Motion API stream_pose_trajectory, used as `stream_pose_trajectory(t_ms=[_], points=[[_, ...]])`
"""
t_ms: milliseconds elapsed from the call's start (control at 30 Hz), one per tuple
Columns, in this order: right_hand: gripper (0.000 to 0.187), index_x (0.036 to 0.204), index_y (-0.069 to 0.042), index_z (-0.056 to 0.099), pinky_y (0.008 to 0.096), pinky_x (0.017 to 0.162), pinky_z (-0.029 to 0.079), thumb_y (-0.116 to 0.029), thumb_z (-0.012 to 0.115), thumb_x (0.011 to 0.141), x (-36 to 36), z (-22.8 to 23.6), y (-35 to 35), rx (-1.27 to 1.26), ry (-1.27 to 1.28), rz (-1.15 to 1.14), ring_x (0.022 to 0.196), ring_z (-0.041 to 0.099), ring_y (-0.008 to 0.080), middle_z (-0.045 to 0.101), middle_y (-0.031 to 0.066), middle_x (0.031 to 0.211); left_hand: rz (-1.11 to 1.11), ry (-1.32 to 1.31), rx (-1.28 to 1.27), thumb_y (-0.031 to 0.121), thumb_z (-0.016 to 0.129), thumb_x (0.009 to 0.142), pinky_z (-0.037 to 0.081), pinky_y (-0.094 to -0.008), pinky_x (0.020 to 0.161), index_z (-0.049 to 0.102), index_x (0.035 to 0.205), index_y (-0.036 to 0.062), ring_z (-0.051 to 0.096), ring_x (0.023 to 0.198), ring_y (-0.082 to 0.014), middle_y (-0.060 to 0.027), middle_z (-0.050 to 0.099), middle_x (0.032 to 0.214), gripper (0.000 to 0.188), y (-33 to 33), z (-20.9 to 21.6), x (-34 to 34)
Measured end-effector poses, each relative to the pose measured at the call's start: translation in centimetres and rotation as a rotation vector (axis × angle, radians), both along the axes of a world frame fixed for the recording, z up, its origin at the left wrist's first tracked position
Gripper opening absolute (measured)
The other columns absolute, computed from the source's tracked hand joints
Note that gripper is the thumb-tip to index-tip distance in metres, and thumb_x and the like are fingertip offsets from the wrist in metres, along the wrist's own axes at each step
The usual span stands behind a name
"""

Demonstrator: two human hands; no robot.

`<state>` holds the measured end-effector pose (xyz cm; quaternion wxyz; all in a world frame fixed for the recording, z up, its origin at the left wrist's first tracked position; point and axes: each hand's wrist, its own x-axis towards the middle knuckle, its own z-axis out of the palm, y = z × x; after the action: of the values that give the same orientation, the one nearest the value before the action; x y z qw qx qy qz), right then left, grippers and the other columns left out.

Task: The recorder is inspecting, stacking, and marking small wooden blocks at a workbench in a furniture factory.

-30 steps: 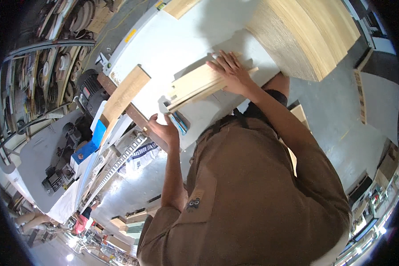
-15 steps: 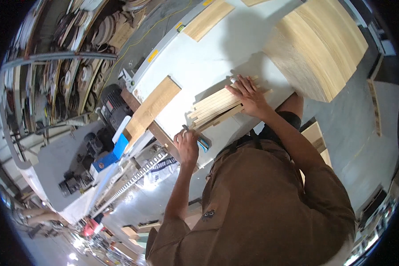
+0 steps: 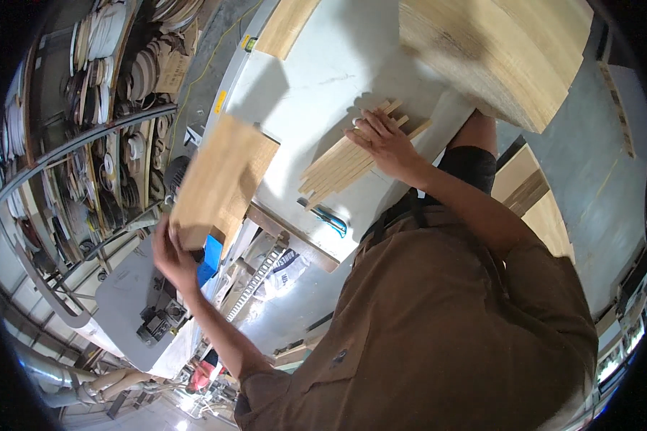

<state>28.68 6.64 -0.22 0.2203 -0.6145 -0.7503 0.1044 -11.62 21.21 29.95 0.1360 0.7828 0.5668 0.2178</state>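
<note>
My left hand is closed on the near end of a light wooden board, which is lifted and slightly blurred. Below that board, a second board lies over the table's left edge and is partly covered. My right hand curls over the far part of a bundle of thin wooden strips on the white table. The strips lie side by side with uneven ends. Close to their near ends rests a blue utility knife, with neither hand touching it.
A stack of wide wood panels stands at the far right. Along the far left table edge lies a spirit level beside another board. A grey machine and a blue box are at left, with crowded shelves behind.
My left hand has moved left, away from the knife, and now holds up a board. The knife lies free on the table. My right hand stays at the strips, which sit closer together.
</note>
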Motion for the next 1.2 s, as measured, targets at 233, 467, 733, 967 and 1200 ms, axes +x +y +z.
stream_pose_trajectory(t_ms=[233, 467, 733, 967, 1200], points=[[0.059, 0.148, -0.015, 0.056, 0.0533, 0.13, 0.026, -0.012, 0.066, 0.091, 0.2, 2.1, 0.5, -0.067, -0.083, 0.007, 0.144, 0.044, 0.0336, 0.054, 0.0123, 0.144, 0.072, -0.833, -0.433, 0.003, 0.061, 0.101, 0.049, -0.0289, 0.055, 0.069, 0.127, -0.0015, 0.062, 0.065, -0.0139, 0.0013, 0.064, 0.08, 0.027, 17.3, -25.0, 10.9], [0.082, 0.162, -0.023, 0.041, 0.0497, 0.133, 0.021, -0.011, 0.066, 0.085, -0.5, 1.5, 0.6, -0.126, -0.059, -0.004, 0.149, 0.041, 0.0291, 0.049, 0.0063, 0.155, 0.037, -0.304, -0.304, -0.001, 0.06, 0.092, 0.055, -0.0349, 0.081, 0.073, 0.115, -0.0034, 0.066, 0.094, -0.0208, -0.0056, 0.068, 0.097, 0.026, 33.5, -36.2, 19.9], [0.073, 0.161, -0.024, 0.042, 0.0493, 0.134, 0.018, -0.019, 0.068, 0.093, -0.5, 1.4, 0.5, -0.179, -0.154, 0.018, 0.153, 0.037, 0.0266, 0.048, 0.0024, 0.159, -0.007, 0.224, -0.103, 0.048, 0.076, 0.092, 0.051, -0.0563, 0.101, 0.078, 0.12, 0.0176, 0.07, 0.115, -0.0392, -0.017, 0.074, 0.124, 0.041, 26.6, -33.3, 15.4], [0.076, 0.16, -0.021, 0.045, 0.0524, 0.131, 0.022, -0.011, 0.07, 0.088, 0.5, 1.8, 0.1, -0.204, -0.071, 0.054, 0.149, 0.041, 0.0323, 0.049, 0.0103, 0.156, 0.074, 0.832, -0.431, 0.078, 0.065, 0.087, 0.046, -0.0532, 0.108, 0.071, 0.131, 0.0101, 0.065, 0.123, -0.0417, -0.0221, 0.071, 0.13, 0.082, 12.2, -30.8, -1.5], [0.083, 0.157, -0.016, 0.047, 0.0565, 0.13, 0.02, -0.013, 0.077, 0.08, 0.3, 1.8, 0.9, -0.13, -0.053, 0.083, 0.148, 0.041, 0.0372, 0.051, 0.0157, 0.151, 0.136, 0.277, -0.579, 0.061, 0.074, 0.091, 0.055, -0.049, 0.088, 0.075, 0.117, 0.0045, 0.072, 0.1, -0.0401, -0.021, 0.077, 0.106, 0.062, 11.0, -31.4, -4.3]])
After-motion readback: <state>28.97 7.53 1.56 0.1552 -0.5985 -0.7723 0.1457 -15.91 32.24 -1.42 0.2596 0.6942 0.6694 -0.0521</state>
